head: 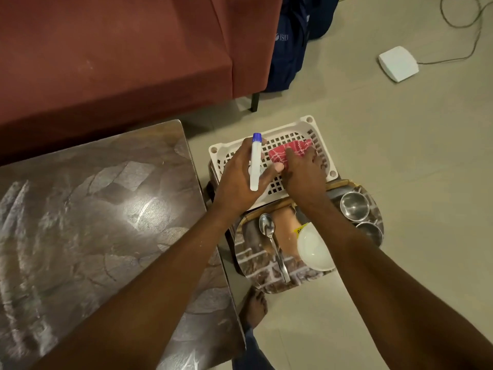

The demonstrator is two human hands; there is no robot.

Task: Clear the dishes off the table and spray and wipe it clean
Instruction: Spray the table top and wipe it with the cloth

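Note:
My left hand grips a slim white spray bottle with a blue cap, held over the white perforated plastic basket. My right hand lies on a red patterned cloth on top of that basket, fingers curled over it. In front of the basket a round steel plate on the floor carries a spoon, a white bowl and two small steel cups. The marble-look table fills the left side and shows a bare, glossy top.
A red sofa stands behind the table. A dark blue bag leans by its end. A white box with a cable lies on the tiled floor at the upper right. My bare foot is beside the table corner.

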